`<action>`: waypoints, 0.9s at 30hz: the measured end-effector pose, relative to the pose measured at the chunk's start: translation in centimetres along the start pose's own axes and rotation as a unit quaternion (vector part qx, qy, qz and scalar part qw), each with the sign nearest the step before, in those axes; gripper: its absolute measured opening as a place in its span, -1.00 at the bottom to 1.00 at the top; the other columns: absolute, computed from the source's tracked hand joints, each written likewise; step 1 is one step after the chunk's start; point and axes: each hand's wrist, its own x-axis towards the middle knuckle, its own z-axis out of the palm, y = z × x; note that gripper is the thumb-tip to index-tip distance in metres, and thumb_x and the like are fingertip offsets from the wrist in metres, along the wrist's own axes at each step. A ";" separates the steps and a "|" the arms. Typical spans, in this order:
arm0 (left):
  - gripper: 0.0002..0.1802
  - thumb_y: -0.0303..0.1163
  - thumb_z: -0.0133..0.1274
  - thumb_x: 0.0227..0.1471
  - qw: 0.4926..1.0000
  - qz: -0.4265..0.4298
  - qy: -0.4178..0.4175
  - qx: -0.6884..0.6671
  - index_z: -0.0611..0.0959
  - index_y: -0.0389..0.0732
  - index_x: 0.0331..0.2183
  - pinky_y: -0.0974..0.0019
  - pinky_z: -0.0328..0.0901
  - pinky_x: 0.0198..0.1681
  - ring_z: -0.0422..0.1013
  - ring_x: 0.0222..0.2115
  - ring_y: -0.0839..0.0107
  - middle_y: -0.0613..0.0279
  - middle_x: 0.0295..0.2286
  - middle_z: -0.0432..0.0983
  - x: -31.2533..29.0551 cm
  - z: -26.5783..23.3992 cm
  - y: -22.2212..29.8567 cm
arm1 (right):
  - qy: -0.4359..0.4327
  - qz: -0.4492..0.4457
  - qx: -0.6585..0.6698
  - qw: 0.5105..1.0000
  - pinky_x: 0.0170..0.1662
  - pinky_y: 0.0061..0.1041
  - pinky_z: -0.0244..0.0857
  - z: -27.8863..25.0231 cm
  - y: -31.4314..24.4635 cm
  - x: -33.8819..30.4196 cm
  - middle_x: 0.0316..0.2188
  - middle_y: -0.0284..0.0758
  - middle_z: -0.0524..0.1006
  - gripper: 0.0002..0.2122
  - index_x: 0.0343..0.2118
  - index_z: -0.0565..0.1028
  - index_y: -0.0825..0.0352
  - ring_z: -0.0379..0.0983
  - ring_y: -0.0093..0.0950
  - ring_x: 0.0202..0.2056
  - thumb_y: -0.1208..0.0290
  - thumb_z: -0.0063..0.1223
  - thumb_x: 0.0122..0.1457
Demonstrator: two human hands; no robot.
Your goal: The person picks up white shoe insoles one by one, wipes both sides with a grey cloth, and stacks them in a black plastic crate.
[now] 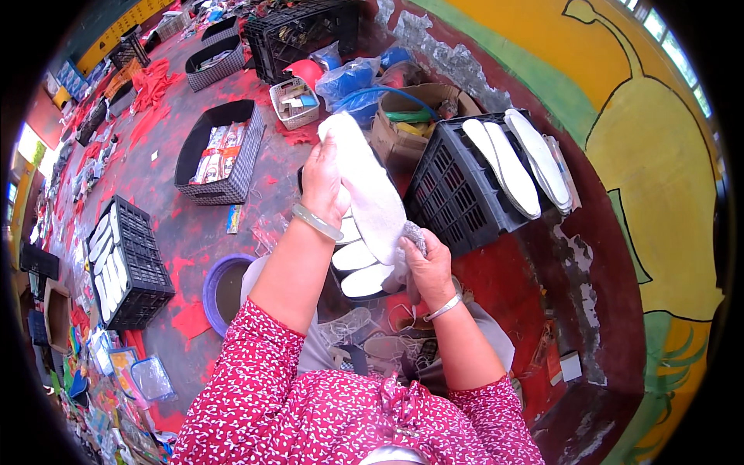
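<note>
A long white insole is held up in front of me, tilted, with its narrow end toward my lap. My left hand is closed around its upper left edge. Near its lower right edge, my right hand grips a crumpled grey cloth, which touches or nearly touches the insole. Beneath them, several more white insoles lie over something dark, mostly hidden by my hands. To the right, white insoles rest on top of a black plastic crate.
At the left stands a black crate of white insoles. A purple-rimmed basin sits by my left arm. Farther off are a woven basket with packets, a small white basket and a cardboard box. A painted wall bounds the right.
</note>
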 end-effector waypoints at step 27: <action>-0.81 -0.44 -0.13 0.16 0.993 0.080 -0.050 0.065 0.50 -0.33 -0.25 0.35 0.36 -0.25 0.46 -0.38 0.45 0.17 -0.36 0.51 -1.9 -0.7 -3.3 | -0.033 0.013 0.090 0.995 -0.40 -0.71 0.25 -0.9 -1.6 -0.1 -0.49 -0.50 0.47 -0.86 -0.28 0.48 0.41 0.32 -0.73 -0.47 0.50 0.06 0.13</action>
